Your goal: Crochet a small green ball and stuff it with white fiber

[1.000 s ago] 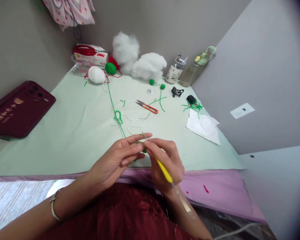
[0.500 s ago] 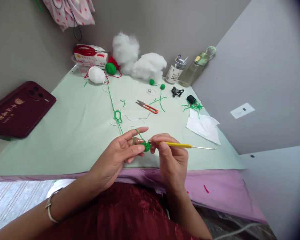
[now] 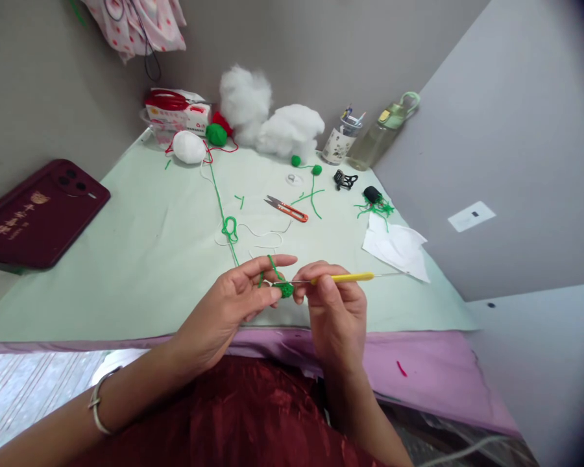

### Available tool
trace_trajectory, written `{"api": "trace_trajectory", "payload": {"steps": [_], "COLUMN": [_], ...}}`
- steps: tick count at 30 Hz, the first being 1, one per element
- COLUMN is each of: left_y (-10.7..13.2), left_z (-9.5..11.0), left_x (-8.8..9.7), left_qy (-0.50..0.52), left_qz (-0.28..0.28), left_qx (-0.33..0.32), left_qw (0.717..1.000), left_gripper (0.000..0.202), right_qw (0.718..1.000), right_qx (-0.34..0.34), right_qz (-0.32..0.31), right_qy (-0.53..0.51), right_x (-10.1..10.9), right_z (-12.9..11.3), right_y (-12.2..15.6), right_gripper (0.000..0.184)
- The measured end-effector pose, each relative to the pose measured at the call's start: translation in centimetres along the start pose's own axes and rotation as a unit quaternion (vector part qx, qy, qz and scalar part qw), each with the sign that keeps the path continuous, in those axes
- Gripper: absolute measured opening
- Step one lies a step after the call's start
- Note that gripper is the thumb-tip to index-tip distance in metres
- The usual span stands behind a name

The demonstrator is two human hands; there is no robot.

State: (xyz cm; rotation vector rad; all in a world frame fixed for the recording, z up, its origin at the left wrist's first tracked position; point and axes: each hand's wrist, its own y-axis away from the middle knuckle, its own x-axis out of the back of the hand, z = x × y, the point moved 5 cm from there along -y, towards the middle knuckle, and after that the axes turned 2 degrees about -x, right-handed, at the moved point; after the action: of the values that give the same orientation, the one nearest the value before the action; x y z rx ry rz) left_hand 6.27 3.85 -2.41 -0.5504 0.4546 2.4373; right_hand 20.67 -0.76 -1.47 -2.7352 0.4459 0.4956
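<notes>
My left hand (image 3: 233, 298) pinches a small green crochet piece (image 3: 286, 290) between thumb and fingers, its index finger stretched out with green yarn (image 3: 273, 264) looped over it. In my right hand (image 3: 338, 305) is a crochet hook (image 3: 345, 278) with a yellow handle, gripped like a pencil. The hook's thin metal tip lies at the top of the green piece, close to the left fingertips; whether it is inside a stitch I cannot tell. From the left hand the yarn runs back over the table to a green yarn ball (image 3: 217, 135).
Orange thread snips (image 3: 287, 209) lie beyond my hands, among green yarn scraps. Farther back are a white yarn ball (image 3: 189, 147), white stuffing (image 3: 292, 130), a pen cup (image 3: 339, 143) and a bottle (image 3: 380, 133). A maroon phone (image 3: 43, 214) stands at left, white paper (image 3: 394, 246) at right.
The hook has tilted, its far end rising slightly, and its tip has shifted a little right and down to the green piece. My left index finger has moved slightly right.
</notes>
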Motion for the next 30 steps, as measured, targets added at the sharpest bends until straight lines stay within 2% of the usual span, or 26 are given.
{"api": "trace_trajectory", "payload": {"steps": [6,12,18,30], "left_y": [-0.2,0.1,0.1,0.2], "left_z": [-0.1,0.1,0.1,0.2], "left_x": [0.1,0.2,0.2,0.2], "left_qy": [-0.001,-0.008,-0.007,-0.019], "left_qz": [0.021,0.028,0.02,0.021], "left_qx": [-0.011,0.001,0.003,-0.005], "left_qw": [1.0,1.0,1.0,1.0], "left_gripper": [0.031,0.032,0.031,0.027], "right_qw": [0.999,0.987,0.988,0.986], "right_qx": [0.036,0.105,0.111,0.11], "right_qz": [0.004,0.07,0.016,0.014], "right_qy": [0.035,0.103,0.105,0.122], "right_x": [0.1,0.8,0.5,0.7], "right_z": [-0.1,-1.5,-1.7,-1.5], "right_y": [0.2,0.8,0.9,1.0], "right_gripper": [0.017,0.021,0.021,0.022]}}
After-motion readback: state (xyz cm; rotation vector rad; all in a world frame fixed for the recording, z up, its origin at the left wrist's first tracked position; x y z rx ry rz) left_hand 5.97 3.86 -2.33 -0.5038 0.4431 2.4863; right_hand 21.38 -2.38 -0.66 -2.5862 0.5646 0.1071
